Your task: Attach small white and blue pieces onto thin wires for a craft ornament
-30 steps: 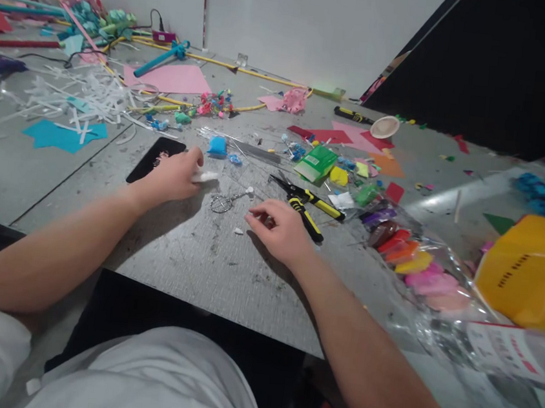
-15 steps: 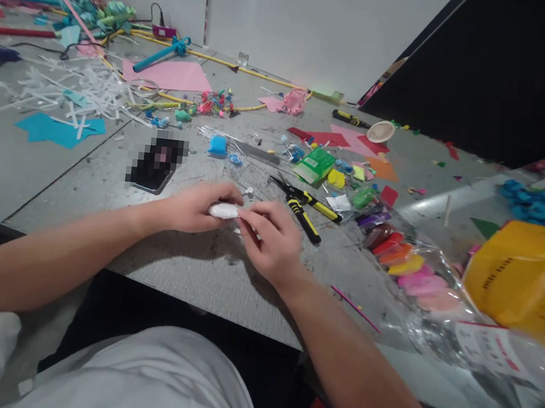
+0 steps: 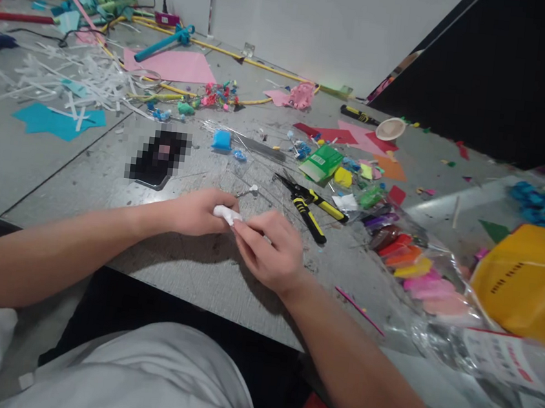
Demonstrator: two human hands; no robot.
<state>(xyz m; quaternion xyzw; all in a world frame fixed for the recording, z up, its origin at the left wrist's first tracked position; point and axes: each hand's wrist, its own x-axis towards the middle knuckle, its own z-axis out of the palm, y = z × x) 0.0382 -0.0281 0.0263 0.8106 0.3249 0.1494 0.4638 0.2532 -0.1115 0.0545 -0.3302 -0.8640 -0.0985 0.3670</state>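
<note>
A small white lump of what looks like modelling clay (image 3: 226, 215) is between my two hands, above the near part of the table. My left hand (image 3: 201, 213) is closed around its left end. At its right end, the fingertips of my right hand (image 3: 270, 246) pinch the lump, which looks bent and narrowed there. Just beyond my left fingers shows a thin wire with a small white blob (image 3: 253, 189) at its tip; whether my left hand touches it, I cannot tell. Black-and-yellow pliers (image 3: 310, 211) lie partly open to the right of my right hand.
A phone (image 3: 157, 163) lies beyond my left forearm. Coloured clay packets (image 3: 412, 267) and a yellow pouch (image 3: 527, 283) are at the right. Farther back are a blue clay block (image 3: 221, 140), a green packet (image 3: 321, 164), white paper strips (image 3: 95, 85) and pink paper (image 3: 174, 66).
The white lump has gone from a smooth oval to a bent, narrower shape between my fingers. My right hand has turned slightly, and the view has shifted a little.
</note>
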